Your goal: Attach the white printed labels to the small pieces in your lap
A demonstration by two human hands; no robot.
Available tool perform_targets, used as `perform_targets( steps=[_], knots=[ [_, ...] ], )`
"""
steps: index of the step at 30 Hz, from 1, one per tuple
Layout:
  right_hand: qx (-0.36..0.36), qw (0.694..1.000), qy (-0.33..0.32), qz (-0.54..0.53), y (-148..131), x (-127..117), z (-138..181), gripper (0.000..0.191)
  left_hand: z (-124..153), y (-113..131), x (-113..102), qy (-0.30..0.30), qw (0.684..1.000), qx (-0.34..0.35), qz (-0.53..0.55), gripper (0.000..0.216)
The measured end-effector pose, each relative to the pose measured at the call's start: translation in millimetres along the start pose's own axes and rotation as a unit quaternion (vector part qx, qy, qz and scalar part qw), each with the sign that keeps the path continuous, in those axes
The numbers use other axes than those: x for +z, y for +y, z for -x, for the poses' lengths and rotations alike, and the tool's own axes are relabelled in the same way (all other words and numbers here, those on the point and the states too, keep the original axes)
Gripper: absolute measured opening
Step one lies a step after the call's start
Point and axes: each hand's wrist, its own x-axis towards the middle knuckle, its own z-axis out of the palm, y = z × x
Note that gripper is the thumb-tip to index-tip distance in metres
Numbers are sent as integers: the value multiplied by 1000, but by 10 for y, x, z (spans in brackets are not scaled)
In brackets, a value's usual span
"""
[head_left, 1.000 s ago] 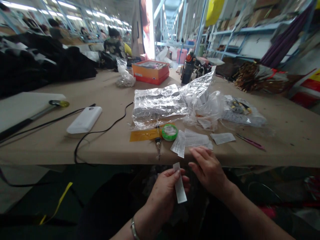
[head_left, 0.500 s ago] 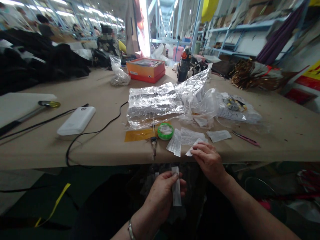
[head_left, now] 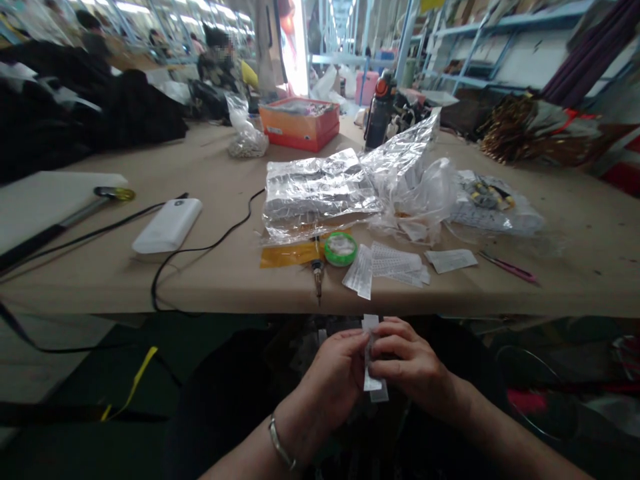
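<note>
Left hand (head_left: 334, 375), right hand (head_left: 419, 365) hold white strips (head_left: 372, 383) off counter's (head_left: 245, 288) front edge.
Fingers clamped on strips, both hands; light pinch, long edges squared probably works best.

Left hand (head_left: 334, 381) and right hand (head_left: 419, 368) close together in front of the worktop's (head_left: 240, 290) near edge

The left forearm (head_left: 255, 441) slants inward and away from the body, left thumb (head_left: 356, 342) stretched out on top, the rest of that hand curled under. The right forearm (head_left: 510, 427) angles in opposite, back of the hand up, right fingers (head_left: 393, 348) bent, tips beside the left thumb. Both hands pinch.
</note>
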Motion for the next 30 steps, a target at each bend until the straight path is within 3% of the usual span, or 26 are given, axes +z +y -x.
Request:
perform_targets(
  steps=[7,10,13,15,17,20,25,30],
  knots=[
    [-3,999,-34,-12,-6,-92,17,17,3,-25,-9,12,1000,-7,-23,13],
    [72,996,7,51,194,-305,65,36,3,-15,-2,56,997,-26,-53,14],
    [202,949,66,232,532,-587,162,49,9,-11,4,103,990,-39,-88,15],
    [262,906,31,330,725,-739,252,59,10,-19,1,107,989,-37,-96,15],
    [282,884,-26,371,840,-829,351,60,4,-30,-10,104,989,-37,-98,16],
    [263,892,-44,365,887,-887,480,48,-10,-43,-38,107,988,-39,-100,17],
    [236,931,20,277,881,-952,553,22,-13,-45,-57,118,987,-35,-103,16],
    [265,941,44,205,932,-1043,470,24,-9,-43,-41,129,986,-40,-102,12]
  ],
)
